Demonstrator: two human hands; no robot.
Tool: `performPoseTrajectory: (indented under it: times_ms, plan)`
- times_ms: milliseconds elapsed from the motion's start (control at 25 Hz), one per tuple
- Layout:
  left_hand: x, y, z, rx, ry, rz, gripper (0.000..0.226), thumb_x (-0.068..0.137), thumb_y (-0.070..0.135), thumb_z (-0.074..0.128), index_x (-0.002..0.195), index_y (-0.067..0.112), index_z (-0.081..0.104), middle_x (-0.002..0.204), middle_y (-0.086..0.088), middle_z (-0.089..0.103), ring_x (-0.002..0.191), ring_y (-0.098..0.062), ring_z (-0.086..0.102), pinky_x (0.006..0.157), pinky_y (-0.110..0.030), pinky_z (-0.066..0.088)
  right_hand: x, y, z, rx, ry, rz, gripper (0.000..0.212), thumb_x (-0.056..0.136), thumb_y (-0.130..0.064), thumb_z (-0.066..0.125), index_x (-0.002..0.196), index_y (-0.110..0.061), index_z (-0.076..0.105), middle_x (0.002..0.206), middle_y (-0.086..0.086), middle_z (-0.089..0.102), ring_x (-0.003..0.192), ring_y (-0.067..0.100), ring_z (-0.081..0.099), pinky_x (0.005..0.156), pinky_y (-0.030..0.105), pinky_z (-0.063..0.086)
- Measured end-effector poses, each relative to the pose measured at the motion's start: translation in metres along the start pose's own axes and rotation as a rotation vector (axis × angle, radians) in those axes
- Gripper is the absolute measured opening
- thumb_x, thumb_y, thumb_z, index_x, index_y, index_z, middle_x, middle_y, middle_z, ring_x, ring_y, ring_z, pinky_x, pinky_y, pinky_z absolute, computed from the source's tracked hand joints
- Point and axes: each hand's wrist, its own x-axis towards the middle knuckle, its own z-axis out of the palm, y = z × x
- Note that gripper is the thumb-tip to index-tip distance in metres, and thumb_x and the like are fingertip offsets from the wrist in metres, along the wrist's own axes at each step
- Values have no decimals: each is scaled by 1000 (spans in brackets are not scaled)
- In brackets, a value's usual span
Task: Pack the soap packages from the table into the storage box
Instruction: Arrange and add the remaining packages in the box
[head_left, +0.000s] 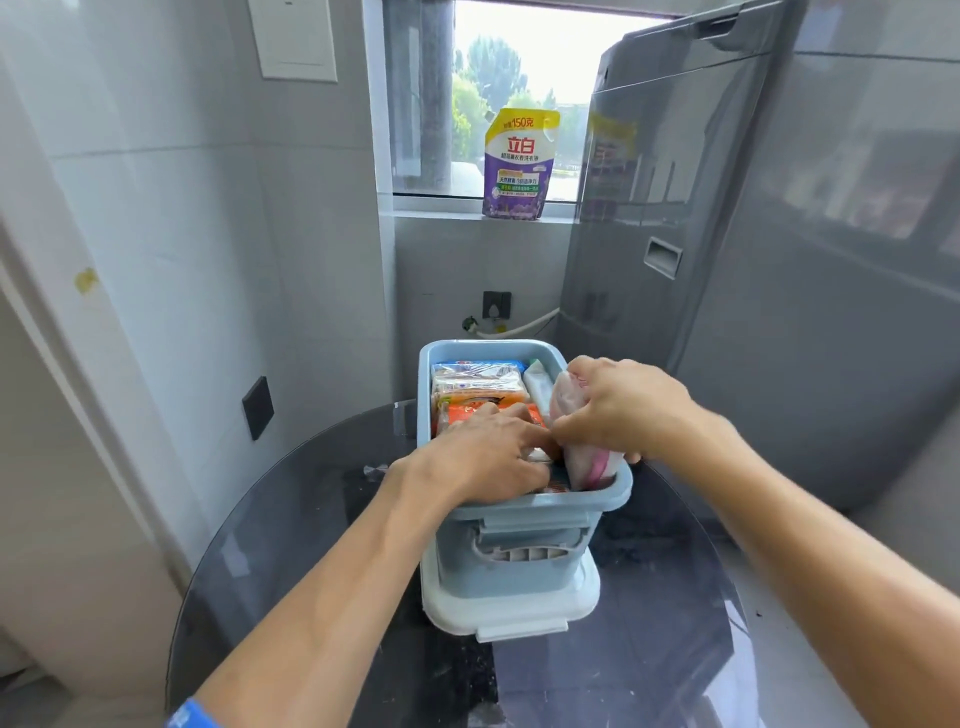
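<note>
A light blue storage box (519, 525) stands on its white lid (511, 608) in the middle of the round dark glass table (322, 519). Several soap packages (478, 387) in orange, white and blue wrappers lie packed inside it. My left hand (483, 457) rests palm down on the packages at the box's near left, fingers spread. My right hand (623, 408) grips a pink and white soap package (589, 462) that stands upright at the box's right inner wall. Part of that package is hidden by my fingers.
A purple and yellow detergent pouch (517, 163) stands on the window sill behind. A tall grey appliance (727, 260) rises at the right, close to the table. Tiled walls close in at the left, with a black socket (258, 408).
</note>
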Motion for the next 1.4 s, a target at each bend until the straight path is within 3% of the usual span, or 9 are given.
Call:
performPoseTrajectory:
  times_ms: [120,280,440,520,720,920,1120,1240,1400]
  plan:
    - [0,-2,-1,-10,6,-21,36,94,36,47,126,47,58,136,5,46,125,-24,37,108,-55,31,10,0,-8,-12,-147,0,48,57,-53,67,101,-34,59,72,-7,67,33,7,57,34,14,36]
    - [0,-2,1,11,7,-32,35,95,33,45,127,39,58,130,4,48,120,-24,39,106,-55,33,15,-2,4,-51,-197,-17,42,68,-56,65,100,-31,53,84,-7,63,53,13,62,42,21,39]
    - [-4,0,0,8,7,-33,41,96,34,45,137,37,50,134,3,47,125,-24,38,108,-53,33,16,3,13,-95,-68,-44,34,78,-55,52,102,-32,53,91,-7,59,72,15,55,50,26,30]
    - [-5,0,1,11,19,-32,42,96,33,45,138,34,50,136,4,47,125,-23,38,108,-52,34,12,9,18,53,40,-35,28,79,-46,54,101,-29,55,84,-6,61,66,14,53,48,26,30]
    - [-5,0,0,2,42,-16,29,96,34,47,122,37,59,129,5,48,120,-21,40,106,-51,35,-2,25,23,339,566,-47,36,80,-41,65,98,-25,37,73,-2,58,59,27,56,47,28,34]
    - [-6,0,2,11,38,-8,32,95,32,45,124,39,57,124,5,46,121,-23,39,106,-52,35,-10,11,42,-51,856,-266,35,77,-32,73,87,-12,46,48,5,54,38,30,45,40,27,31]
    - [-6,1,2,46,25,-39,36,95,34,44,130,35,53,125,1,48,122,-28,43,105,-53,35,-13,15,61,-42,802,-196,36,80,-32,72,90,-15,42,47,3,51,40,31,49,43,25,22]
    - [-6,0,2,47,20,-40,39,95,35,43,133,35,50,121,3,47,123,-27,43,105,-54,36,-14,16,56,70,694,-154,37,83,-37,67,102,-15,45,54,-2,47,47,31,47,45,31,30]
    - [-6,-1,2,41,30,-41,39,95,35,43,133,35,51,124,3,49,118,-25,44,103,-53,37,-9,20,31,259,638,-77,26,81,-37,60,103,-25,54,69,5,64,63,37,56,56,34,41]
